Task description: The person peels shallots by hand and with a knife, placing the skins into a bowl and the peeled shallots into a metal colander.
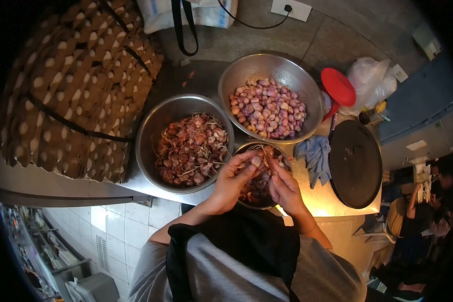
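Observation:
Both my hands meet over a small metal bowl holding brown papery skins. My left hand is closed, pinching a pale shallot between thumb and fingertips. Closed beside it, my right hand grips what looks like a small knife; its thin blade is close to the shallot and its handle is hidden in my fingers. To the left, a large metal bowl contains unpeeled shallots with dry skins and stringy roots. Behind my hands, a metal colander holds peeled pink-purple shallots.
Tall stacked egg trays, bound with black straps, stand at the left. On the right are a blue cloth or glove, a round black pan or tray, a red lid and a plastic bag. People appear at far right.

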`<act>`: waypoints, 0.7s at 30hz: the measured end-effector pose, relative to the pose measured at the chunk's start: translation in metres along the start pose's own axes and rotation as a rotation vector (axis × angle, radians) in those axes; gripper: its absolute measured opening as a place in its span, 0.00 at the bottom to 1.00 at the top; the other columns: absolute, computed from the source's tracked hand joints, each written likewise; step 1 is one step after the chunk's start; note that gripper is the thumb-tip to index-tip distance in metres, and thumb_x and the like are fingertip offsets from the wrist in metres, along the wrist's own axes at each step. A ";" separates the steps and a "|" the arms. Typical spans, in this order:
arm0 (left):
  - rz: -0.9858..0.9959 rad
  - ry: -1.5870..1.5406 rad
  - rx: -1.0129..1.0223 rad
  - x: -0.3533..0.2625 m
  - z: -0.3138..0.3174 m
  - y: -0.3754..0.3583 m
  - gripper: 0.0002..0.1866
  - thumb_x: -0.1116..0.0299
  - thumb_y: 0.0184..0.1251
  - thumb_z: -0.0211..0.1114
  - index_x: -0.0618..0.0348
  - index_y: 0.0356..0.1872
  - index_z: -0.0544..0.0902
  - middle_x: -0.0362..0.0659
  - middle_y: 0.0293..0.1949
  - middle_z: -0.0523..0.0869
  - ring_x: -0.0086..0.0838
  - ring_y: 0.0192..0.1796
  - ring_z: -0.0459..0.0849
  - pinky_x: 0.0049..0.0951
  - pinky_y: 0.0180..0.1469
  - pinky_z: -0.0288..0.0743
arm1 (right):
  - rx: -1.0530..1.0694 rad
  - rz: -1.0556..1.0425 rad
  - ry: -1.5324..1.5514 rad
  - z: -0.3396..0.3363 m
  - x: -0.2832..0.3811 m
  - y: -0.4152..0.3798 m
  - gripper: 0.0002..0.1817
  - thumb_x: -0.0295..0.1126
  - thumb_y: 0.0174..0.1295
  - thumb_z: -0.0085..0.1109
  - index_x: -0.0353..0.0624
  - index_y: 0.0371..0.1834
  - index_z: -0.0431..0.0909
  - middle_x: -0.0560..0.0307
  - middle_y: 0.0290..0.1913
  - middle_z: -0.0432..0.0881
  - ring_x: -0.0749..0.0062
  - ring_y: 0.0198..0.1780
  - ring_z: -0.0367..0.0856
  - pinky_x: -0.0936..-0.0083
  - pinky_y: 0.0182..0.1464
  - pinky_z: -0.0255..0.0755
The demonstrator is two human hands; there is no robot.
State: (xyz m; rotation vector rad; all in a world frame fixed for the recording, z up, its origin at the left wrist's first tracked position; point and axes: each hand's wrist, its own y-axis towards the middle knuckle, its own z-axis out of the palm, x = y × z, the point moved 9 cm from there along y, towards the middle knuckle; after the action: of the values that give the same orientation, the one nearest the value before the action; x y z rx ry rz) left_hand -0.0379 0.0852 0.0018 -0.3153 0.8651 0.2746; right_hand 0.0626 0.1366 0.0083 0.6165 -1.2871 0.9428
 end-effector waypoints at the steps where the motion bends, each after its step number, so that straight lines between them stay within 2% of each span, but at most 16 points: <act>1: -0.017 -0.054 0.012 -0.002 0.005 -0.001 0.17 0.75 0.63 0.53 0.59 0.53 0.68 0.41 0.49 0.74 0.24 0.50 0.73 0.26 0.55 0.67 | 0.001 0.016 0.028 0.003 0.001 -0.002 0.25 0.32 0.66 0.39 0.45 0.66 0.51 0.68 0.20 0.61 0.86 0.18 0.58 0.89 0.20 0.56; 4: -0.028 -0.086 0.004 0.002 0.002 -0.001 0.17 0.76 0.63 0.53 0.60 0.53 0.68 0.41 0.50 0.74 0.24 0.51 0.73 0.27 0.55 0.67 | 0.044 -0.016 0.074 0.012 0.010 -0.003 0.25 0.32 0.66 0.41 0.44 0.66 0.52 0.68 0.22 0.64 0.87 0.19 0.58 0.90 0.22 0.56; 7: -0.002 -0.033 -0.021 0.000 -0.001 -0.001 0.16 0.78 0.61 0.54 0.61 0.52 0.69 0.42 0.50 0.74 0.24 0.51 0.74 0.26 0.56 0.67 | 0.006 -0.005 -0.083 0.014 0.012 -0.007 0.26 0.32 0.65 0.43 0.44 0.66 0.52 0.68 0.25 0.67 0.88 0.22 0.58 0.91 0.24 0.56; 10: 0.014 -0.082 -0.024 0.000 -0.003 -0.002 0.15 0.80 0.60 0.55 0.62 0.49 0.72 0.42 0.49 0.76 0.24 0.50 0.74 0.25 0.55 0.67 | 0.046 0.048 -0.128 0.014 0.007 -0.010 0.26 0.32 0.64 0.44 0.43 0.65 0.53 0.65 0.37 0.72 0.88 0.24 0.58 0.92 0.27 0.57; 13: 0.028 -0.112 -0.016 0.000 -0.005 -0.003 0.13 0.81 0.58 0.56 0.62 0.46 0.74 0.43 0.47 0.77 0.24 0.49 0.75 0.24 0.55 0.68 | 0.049 0.042 -0.095 0.017 0.011 -0.009 0.24 0.32 0.64 0.43 0.41 0.64 0.55 0.62 0.41 0.72 0.88 0.24 0.61 0.91 0.28 0.59; 15: 0.037 -0.077 -0.011 0.000 -0.005 -0.004 0.13 0.81 0.57 0.57 0.63 0.45 0.75 0.43 0.47 0.78 0.22 0.48 0.75 0.23 0.53 0.69 | 0.017 -0.043 -0.201 0.012 0.008 -0.007 0.23 0.32 0.64 0.44 0.39 0.63 0.57 0.60 0.39 0.73 0.87 0.24 0.64 0.91 0.28 0.60; 18: 0.048 -0.027 -0.007 0.001 -0.005 -0.004 0.14 0.80 0.57 0.59 0.64 0.46 0.75 0.42 0.48 0.77 0.20 0.46 0.76 0.20 0.51 0.69 | 0.007 -0.176 -0.346 0.008 0.008 -0.004 0.23 0.33 0.65 0.43 0.37 0.62 0.57 0.62 0.29 0.70 0.86 0.22 0.64 0.91 0.25 0.59; 20: 0.058 -0.057 -0.009 0.000 -0.003 -0.004 0.14 0.79 0.58 0.58 0.64 0.47 0.74 0.42 0.48 0.77 0.20 0.46 0.76 0.21 0.52 0.69 | 0.035 -0.135 -0.206 0.006 0.004 -0.003 0.23 0.34 0.65 0.41 0.38 0.63 0.56 0.63 0.22 0.67 0.86 0.20 0.63 0.91 0.23 0.57; 21: 0.036 -0.074 0.001 0.000 -0.001 -0.004 0.14 0.79 0.59 0.57 0.63 0.47 0.74 0.42 0.49 0.76 0.21 0.48 0.75 0.22 0.52 0.69 | 0.057 -0.048 -0.021 0.007 0.004 -0.004 0.24 0.35 0.66 0.40 0.39 0.63 0.55 0.64 0.20 0.66 0.86 0.18 0.61 0.91 0.21 0.56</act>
State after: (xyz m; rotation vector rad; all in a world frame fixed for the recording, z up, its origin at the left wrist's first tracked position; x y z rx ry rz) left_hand -0.0372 0.0813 0.0019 -0.2868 0.7990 0.3171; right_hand 0.0624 0.1302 0.0139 0.7003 -1.2621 0.9385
